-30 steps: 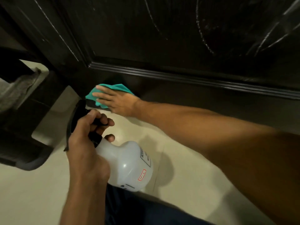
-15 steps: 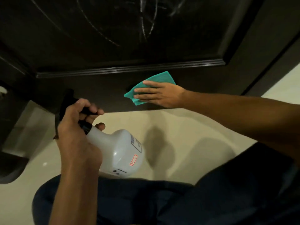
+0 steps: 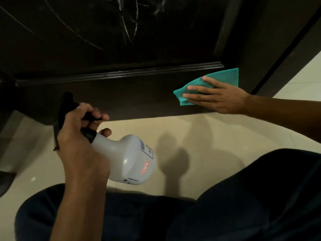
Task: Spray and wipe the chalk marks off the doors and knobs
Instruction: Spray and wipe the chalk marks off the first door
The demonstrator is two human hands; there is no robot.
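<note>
A dark wooden door [image 3: 121, 94] fills the upper view, with white chalk marks [image 3: 128, 26] scrawled across its recessed panel. My right hand [image 3: 215, 97] presses a teal cloth [image 3: 217, 82] flat against the door's bottom rail, near its right edge, fingers straight. My left hand [image 3: 81, 136] grips the black trigger head of a white spray bottle [image 3: 132, 159], held tilted over the floor in front of the door. No knob is in view.
Pale tiled floor [image 3: 191, 133] lies below the door. The dark door frame [image 3: 278, 54] runs up at the right. My knees in dark trousers [image 3: 173, 214] fill the bottom of the view. A dark object [image 3: 5, 181] sits at the far left.
My right hand has slid the teal cloth rightward along the door's bottom rail, from its left end to near its right edge. The left hand keeps holding the bottle.
</note>
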